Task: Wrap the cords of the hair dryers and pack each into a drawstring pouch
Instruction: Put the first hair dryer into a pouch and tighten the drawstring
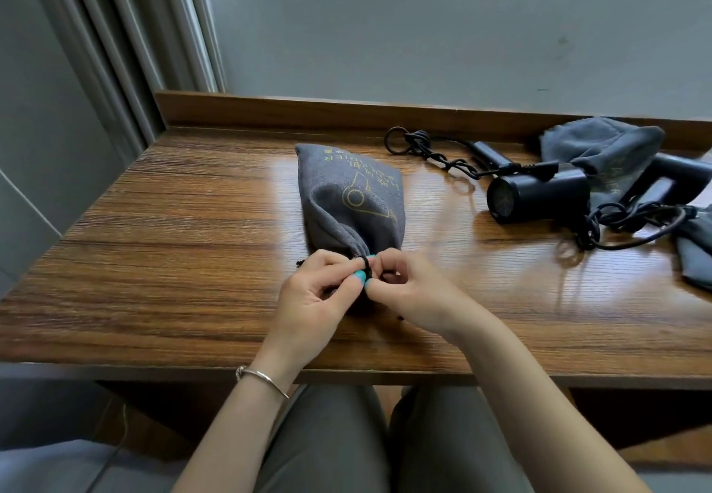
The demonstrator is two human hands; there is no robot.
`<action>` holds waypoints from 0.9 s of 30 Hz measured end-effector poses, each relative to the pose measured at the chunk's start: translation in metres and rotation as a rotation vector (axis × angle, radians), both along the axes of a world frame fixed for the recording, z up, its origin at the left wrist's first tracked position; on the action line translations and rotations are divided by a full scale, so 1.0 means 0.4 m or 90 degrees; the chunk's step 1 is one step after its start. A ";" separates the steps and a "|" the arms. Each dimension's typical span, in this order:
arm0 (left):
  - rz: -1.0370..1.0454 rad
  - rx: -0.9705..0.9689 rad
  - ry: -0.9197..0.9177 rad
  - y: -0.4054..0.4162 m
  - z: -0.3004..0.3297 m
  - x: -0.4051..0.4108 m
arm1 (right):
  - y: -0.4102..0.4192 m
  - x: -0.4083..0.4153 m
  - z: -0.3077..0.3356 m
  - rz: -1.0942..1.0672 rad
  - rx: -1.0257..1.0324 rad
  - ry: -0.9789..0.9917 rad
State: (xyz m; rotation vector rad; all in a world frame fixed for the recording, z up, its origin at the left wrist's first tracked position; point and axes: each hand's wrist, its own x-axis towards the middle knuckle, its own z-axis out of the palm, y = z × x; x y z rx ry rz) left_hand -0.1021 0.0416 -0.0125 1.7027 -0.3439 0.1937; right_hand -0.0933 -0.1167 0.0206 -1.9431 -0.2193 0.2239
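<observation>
A filled grey drawstring pouch (348,192) with yellow print lies on the wooden table (173,261), its gathered neck toward me. My left hand (316,296) and my right hand (412,292) meet at that neck, both pinching the black drawstring (366,271). A black hair dryer (539,192) lies to the right with its cord (435,153) stretched loose across the table. A second black hair dryer (670,180) lies further right, its cord (624,223) in a loose tangle.
An empty grey pouch (601,146) is bunched at the back right, and another grey pouch (693,253) lies at the right edge. A raised wooden lip (269,111) runs along the table's back, against a wall.
</observation>
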 end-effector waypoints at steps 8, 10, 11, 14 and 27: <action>-0.113 0.051 -0.021 0.017 0.014 0.028 | -0.036 0.040 0.054 0.136 -0.045 0.129; -0.123 0.084 -0.034 0.024 0.019 0.036 | -0.033 0.048 0.061 0.155 -0.113 0.100; -0.121 0.098 -0.043 0.028 0.021 0.040 | -0.030 0.050 0.062 0.155 -0.130 0.091; -0.079 0.113 -0.081 0.030 0.026 0.047 | -0.024 0.054 0.061 0.137 -0.109 0.069; 0.018 0.420 -0.299 0.130 0.023 0.047 | -0.078 0.010 0.066 -0.036 -0.514 -0.306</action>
